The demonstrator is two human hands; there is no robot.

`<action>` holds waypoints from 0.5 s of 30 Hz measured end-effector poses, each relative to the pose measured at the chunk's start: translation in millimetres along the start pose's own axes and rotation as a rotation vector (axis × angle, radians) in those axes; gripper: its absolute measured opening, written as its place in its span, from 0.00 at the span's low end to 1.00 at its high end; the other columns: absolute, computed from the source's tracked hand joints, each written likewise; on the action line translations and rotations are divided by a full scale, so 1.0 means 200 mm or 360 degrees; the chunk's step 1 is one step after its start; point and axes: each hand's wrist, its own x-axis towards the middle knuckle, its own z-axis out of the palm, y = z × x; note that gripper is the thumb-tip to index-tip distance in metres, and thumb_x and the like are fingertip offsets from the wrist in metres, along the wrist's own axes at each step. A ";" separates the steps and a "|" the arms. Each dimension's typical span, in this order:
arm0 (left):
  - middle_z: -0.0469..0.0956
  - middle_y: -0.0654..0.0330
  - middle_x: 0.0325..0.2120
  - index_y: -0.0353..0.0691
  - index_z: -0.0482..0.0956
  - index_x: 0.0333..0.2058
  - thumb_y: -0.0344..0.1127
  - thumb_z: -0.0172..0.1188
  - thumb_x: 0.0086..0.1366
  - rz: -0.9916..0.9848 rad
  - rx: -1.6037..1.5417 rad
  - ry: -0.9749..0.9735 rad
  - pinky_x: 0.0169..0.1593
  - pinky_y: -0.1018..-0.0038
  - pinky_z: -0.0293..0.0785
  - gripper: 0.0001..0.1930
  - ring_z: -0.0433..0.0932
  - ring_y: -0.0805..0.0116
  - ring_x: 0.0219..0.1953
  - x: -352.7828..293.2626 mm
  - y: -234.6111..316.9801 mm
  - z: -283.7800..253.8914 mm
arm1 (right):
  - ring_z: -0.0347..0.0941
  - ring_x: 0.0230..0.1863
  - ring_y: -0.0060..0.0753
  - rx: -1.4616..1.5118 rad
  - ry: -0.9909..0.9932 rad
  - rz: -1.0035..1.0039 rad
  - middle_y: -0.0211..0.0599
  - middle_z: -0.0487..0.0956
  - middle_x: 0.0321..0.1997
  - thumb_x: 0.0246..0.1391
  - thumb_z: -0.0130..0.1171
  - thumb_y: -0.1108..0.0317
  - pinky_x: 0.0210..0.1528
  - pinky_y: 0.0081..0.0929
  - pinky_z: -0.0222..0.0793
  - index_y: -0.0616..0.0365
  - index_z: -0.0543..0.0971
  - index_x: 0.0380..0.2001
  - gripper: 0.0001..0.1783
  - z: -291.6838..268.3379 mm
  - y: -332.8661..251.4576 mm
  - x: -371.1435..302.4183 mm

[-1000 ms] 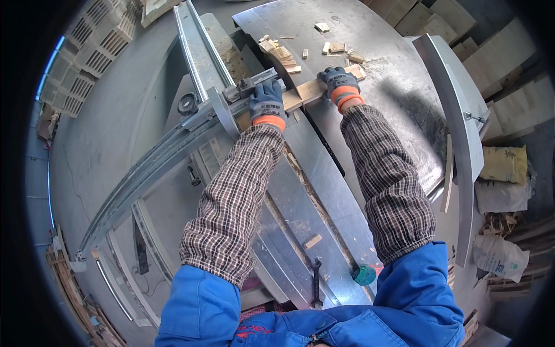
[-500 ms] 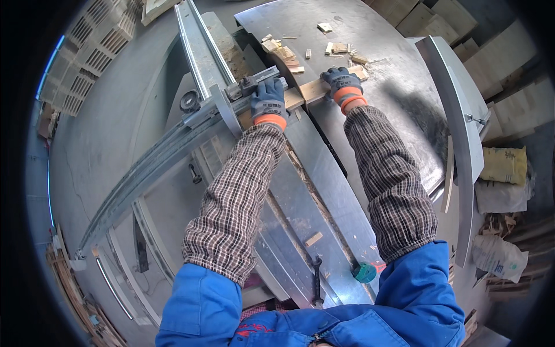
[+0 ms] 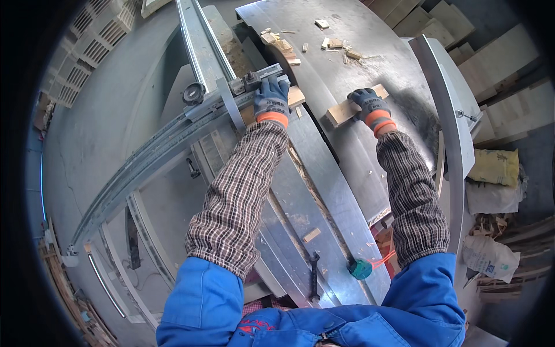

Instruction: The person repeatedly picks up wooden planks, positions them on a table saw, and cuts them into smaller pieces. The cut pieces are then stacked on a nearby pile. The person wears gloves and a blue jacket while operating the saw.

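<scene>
My left hand, in a grey-blue glove with an orange cuff, is closed over a wooden strip lying along the metal crosscut fence. The strip's cut end sticks out past my fingers, left of the saw slot. Across the slot, my right hand, gloved alike, is wrapped over a separate short wooden piece on the metal saw table. Both ends of that piece show beyond the glove. Partly hidden behind the offcuts is a dark curved saw blade or guard.
Small wooden offcuts lie near the blade, with more scraps farther right. Closer to me are a wrench, a green round object and a small wood scrap. A long metal rail bounds the right side.
The wood that spanned the slot is now in two separate pieces. My right hand has moved right and slightly nearer with one; my left hand stays at the fence with the other.
</scene>
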 end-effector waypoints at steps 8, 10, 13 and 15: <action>0.59 0.62 0.59 0.61 0.65 0.61 0.58 0.67 0.52 0.0053 -0.0114 -0.0029 0.59 0.56 0.63 0.38 0.57 0.61 0.63 -0.02 -0.01 -0.04 | 0.63 0.65 0.39 -0.0121 -0.0106 -0.0061 0.25 0.71 0.61 0.34 0.77 0.60 0.62 0.39 0.68 0.38 0.73 0.56 0.40 0.00 -0.01 -0.24; 0.59 0.62 0.61 0.60 0.67 0.60 0.58 0.67 0.52 0.0142 -0.0170 -0.0070 0.60 0.54 0.62 0.37 0.55 0.60 0.65 -0.03 -0.01 -0.07 | 0.63 0.65 0.38 -0.0138 -0.0106 -0.0097 0.25 0.71 0.61 0.35 0.76 0.59 0.61 0.39 0.69 0.38 0.73 0.56 0.39 -0.02 -0.03 -0.30; 0.57 0.60 0.65 0.55 0.71 0.57 0.57 0.67 0.52 0.0305 -0.0166 -0.0091 0.60 0.54 0.58 0.34 0.51 0.59 0.69 0.01 0.04 -0.08 | 0.64 0.65 0.37 -0.0121 -0.0146 -0.0062 0.25 0.71 0.61 0.36 0.76 0.60 0.62 0.39 0.67 0.38 0.74 0.56 0.39 -0.04 -0.03 -0.39; 0.57 0.60 0.65 0.52 0.73 0.56 0.57 0.67 0.52 0.0212 -0.0146 -0.0069 0.60 0.56 0.60 0.33 0.52 0.60 0.68 0.04 0.12 -0.08 | 0.63 0.65 0.39 -0.0059 -0.0157 -0.0013 0.26 0.71 0.61 0.35 0.76 0.61 0.64 0.38 0.65 0.40 0.74 0.55 0.38 -0.06 0.00 -0.44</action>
